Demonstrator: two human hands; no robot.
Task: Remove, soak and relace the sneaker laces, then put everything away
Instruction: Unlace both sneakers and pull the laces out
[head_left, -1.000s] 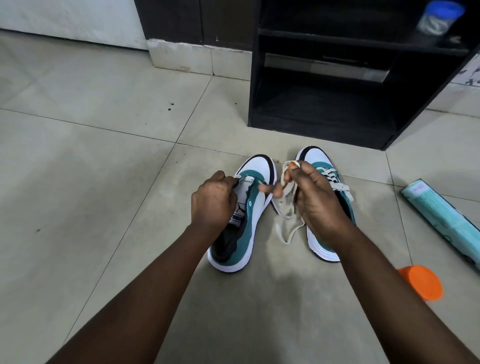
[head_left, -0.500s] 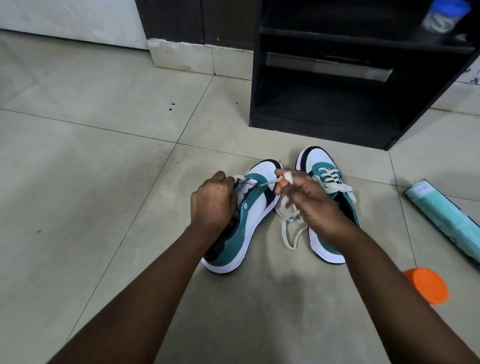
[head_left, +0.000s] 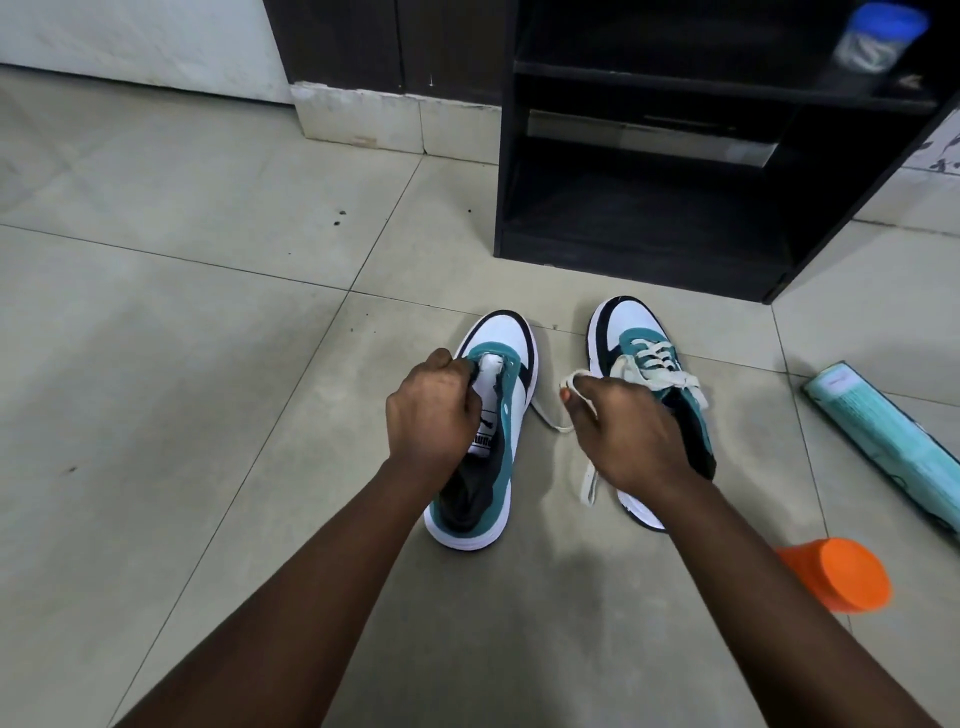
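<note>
On a tiled floor, the left hand grips the tongue of an unlaced teal-and-white sneaker while the right hand pinches its loose white lace; the laced sneaker sits just beside.
</note>
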